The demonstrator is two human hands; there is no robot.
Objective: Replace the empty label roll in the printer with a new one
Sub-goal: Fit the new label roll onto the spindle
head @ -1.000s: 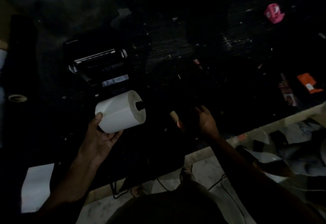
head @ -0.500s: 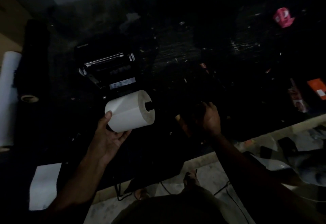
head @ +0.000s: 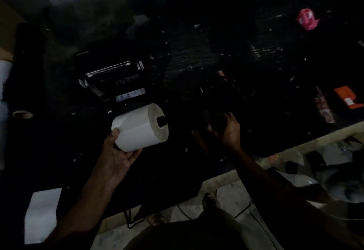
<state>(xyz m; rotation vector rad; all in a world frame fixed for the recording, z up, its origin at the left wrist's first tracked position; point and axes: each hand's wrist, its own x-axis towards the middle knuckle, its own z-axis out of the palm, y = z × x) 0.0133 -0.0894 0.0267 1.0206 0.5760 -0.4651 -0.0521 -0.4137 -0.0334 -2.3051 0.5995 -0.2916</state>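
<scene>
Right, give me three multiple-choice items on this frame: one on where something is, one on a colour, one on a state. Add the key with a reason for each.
1. Where is the white label roll?
A. Inside the printer
B. In the left hand, in front of the printer
C. Lying on the floor

2. What colour is the small object at the far right of the table?
A. Pink
B. Green
C. Blue

3. What state is the label printer in?
A. Lid closed
C. Wrapped in plastic
B. Lid open, mechanism exposed

Key:
1 B: the left hand grips the roll from below, just short of the printer.
2 A: the pink object stands out against the dark table.
3 B: the metal bar and inner parts of the printer show.

The right hand is in shadow; whether it holds anything cannot be told.
</scene>
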